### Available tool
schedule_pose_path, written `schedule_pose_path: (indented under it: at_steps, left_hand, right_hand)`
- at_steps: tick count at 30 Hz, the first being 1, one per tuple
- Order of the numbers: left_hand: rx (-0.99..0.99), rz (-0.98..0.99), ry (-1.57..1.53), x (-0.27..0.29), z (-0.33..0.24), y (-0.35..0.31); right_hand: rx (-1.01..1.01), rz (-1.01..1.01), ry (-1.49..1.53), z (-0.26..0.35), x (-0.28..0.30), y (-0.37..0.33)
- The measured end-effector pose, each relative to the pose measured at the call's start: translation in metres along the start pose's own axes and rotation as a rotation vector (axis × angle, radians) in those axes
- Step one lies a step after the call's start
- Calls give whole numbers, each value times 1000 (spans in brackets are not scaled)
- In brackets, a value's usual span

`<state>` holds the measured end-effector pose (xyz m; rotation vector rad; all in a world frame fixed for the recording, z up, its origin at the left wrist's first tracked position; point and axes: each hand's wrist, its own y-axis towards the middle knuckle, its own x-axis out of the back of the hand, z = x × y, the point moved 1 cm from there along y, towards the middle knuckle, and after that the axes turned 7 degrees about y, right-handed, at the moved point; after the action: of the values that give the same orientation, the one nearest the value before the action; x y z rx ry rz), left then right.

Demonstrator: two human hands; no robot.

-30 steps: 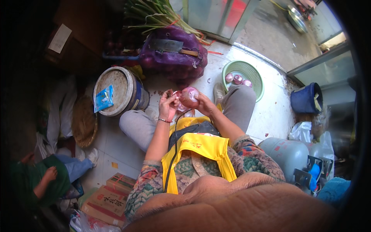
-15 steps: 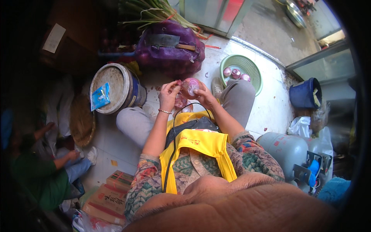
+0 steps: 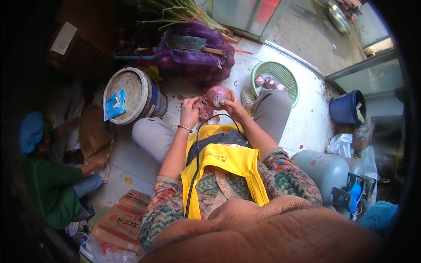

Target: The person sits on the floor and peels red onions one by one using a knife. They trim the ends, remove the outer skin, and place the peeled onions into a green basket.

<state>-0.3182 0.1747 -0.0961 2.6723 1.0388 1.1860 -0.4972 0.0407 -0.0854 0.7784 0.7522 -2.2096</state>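
A partly peeled red onion [image 3: 218, 97] is held up in front of me by my right hand [image 3: 234, 108], its thumb resting against the pale purple side. Just left of it, my left hand [image 3: 189, 112] is closed with the fingertips curled together; what they pinch is too small to make out. Loose reddish onion skins [image 3: 205, 111] lie below and between both hands. Beyond my right knee, a green plastic colander [image 3: 287, 74] contains peeled onions [image 3: 269, 82].
A purple mesh sack [image 3: 193, 65] with a cleaver [image 3: 186, 42] on top stands ahead. Left are a lidded bucket [image 3: 131, 90] and a seated person in green [image 3: 55, 184] beside a round woven tray [image 3: 94, 136]. Right are a gas cylinder [image 3: 320, 168] and blue bucket [image 3: 344, 108].
My left hand has moved down and slightly away from the onion, which stays in my right hand. The person at left has shifted, one hand now by the woven tray's edge.
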Motion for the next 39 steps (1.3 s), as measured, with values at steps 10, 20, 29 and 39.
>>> schedule_pose_path:
  at_steps: [10,20,29,39]
  left_hand:
    - [270,172,-308,-2,-20,12]
    - [191,228,-175,17,-30,11]
    - [138,307,28,3,-24,7]
    - [104,278,287,-14,-28,-1]
  right_hand:
    - [207,48,-678,-5,-5,-5]
    - [153,78,-725,-4,-8,-13]
    - [203,10,-830,-13,-7,-13]
    - [368,-57,-1129,-21,-12,-21]
